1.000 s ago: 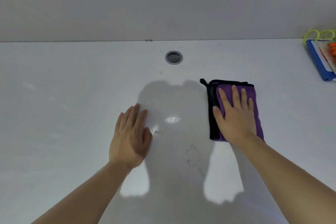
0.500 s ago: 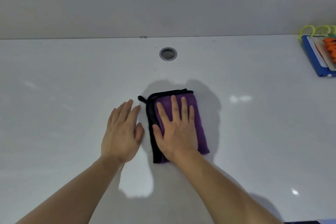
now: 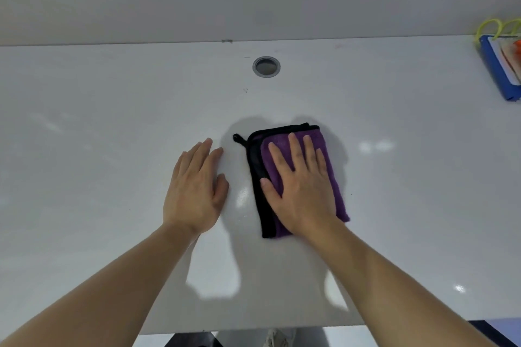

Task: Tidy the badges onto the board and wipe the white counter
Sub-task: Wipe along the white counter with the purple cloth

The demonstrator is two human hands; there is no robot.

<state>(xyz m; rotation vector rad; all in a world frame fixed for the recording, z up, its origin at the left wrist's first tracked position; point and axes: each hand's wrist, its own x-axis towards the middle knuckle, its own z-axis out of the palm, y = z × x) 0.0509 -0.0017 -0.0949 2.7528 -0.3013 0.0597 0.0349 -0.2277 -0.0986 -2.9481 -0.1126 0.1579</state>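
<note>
Counter: white counter (image 3: pixel 112 205) fills my view, glossy, against a plain grey wall; a round grommet hole (image 3: pixel 266 66) sits near its back edge.
Cloth: folded purple cloth (image 3: pixel 332 177) with black trim lies mid-counter, flat for wiping.
Right hand: my right hand (image 3: pixel 303 191) presses it, fingers spread straight, I judge to spread pressure.
Left hand: my left hand (image 3: pixel 194 194) rests flat beside it, apart, holding nothing, likely bracing.
Board: blue board (image 3: pixel 497 70) far right, cut off by the frame; badges on it indistinct.
Hidden: counter beneath cloth and palms.
</note>
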